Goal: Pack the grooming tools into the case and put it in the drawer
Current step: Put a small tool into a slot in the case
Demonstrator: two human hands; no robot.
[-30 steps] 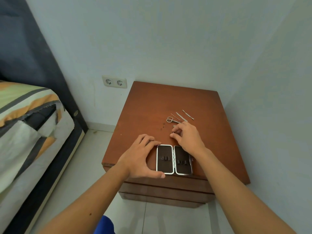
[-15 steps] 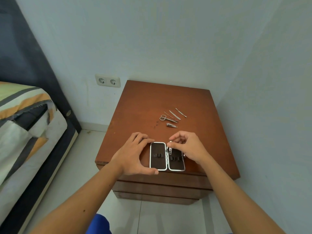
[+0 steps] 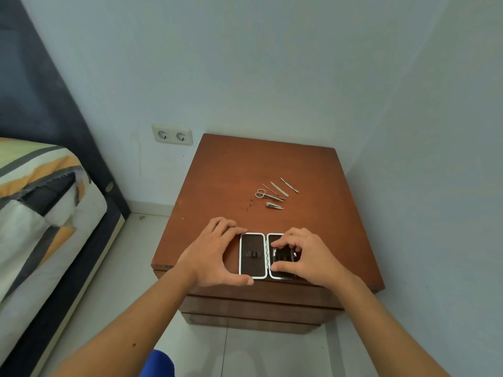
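Observation:
The grooming case (image 3: 252, 255) lies open near the front edge of the brown nightstand (image 3: 231, 172), white-rimmed with two dark halves. My left hand (image 3: 215, 254) clasps its left half, thumb at the front corner. My right hand (image 3: 304, 254) rests over the right half and presses a small metal tool (image 3: 284, 254) against the dark lining. Farther back lie small scissors (image 3: 268, 195), a nail clipper (image 3: 274, 205), a thin probe (image 3: 269, 188), a file (image 3: 279, 189) and a cuticle pusher (image 3: 289, 185). The drawer fronts (image 3: 258, 308) below the top are closed.
A bed (image 3: 40, 213) with a striped cover stands to the left, beside a dark headboard (image 3: 35, 91). A double wall socket (image 3: 172, 134) sits left of the nightstand. Walls close in behind and on the right. Light floor tiles (image 3: 130, 268) lie between bed and nightstand.
My right hand picked a small tool from the loose group and carried it back to the case's right half. My left hand stayed on the case.

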